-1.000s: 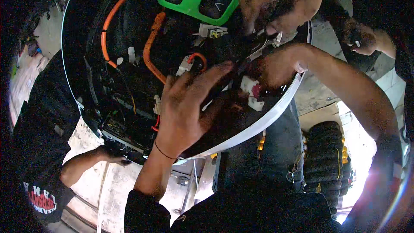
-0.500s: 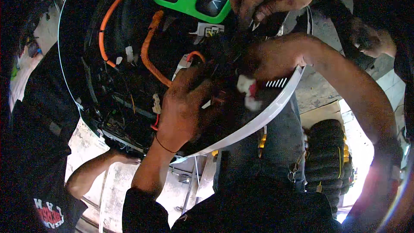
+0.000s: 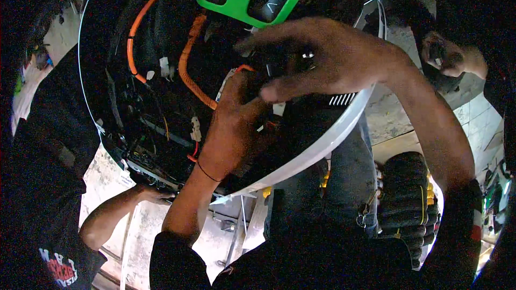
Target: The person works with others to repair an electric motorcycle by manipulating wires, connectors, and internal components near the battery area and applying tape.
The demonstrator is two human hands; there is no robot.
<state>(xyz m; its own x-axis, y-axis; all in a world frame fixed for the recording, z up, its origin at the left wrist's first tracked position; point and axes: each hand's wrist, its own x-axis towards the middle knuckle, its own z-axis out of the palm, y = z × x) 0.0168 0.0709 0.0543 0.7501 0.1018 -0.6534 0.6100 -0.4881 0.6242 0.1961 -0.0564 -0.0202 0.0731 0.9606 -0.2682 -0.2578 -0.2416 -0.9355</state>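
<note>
My left hand (image 3: 228, 137) reaches down into a dark bay with a white rim (image 3: 317, 153). A thin black band circles its wrist. Its fingers bend beside a white connector (image 3: 224, 87) with a short orange cable, and their tips are lost in shadow and behind my right hand. My right hand (image 3: 338, 56) hovers over the bay, somewhat blurred, with thumb and fingers spread apart. Small shiny metal bits (image 3: 307, 55) show in the dark gap between them; whether they touch the hand is unclear. Right of the left hand's knuckles lies a small pale piece (image 3: 279, 108).
A green frame (image 3: 236, 12) with dark panels lies across the top. Thick orange cables (image 3: 189, 75) run through the bay at left. Another person's hand (image 3: 156, 194) rests at the lower left rim; someone else's hand (image 3: 449, 59) is at right. Dark stacked rolls (image 3: 403, 198) stand below.
My right hand has come up out of the bay and moved left, fingers spreading. Another person's hand at the top has withdrawn. A white-and-red piece no longer shows. My left hand stays nearly in place.
</note>
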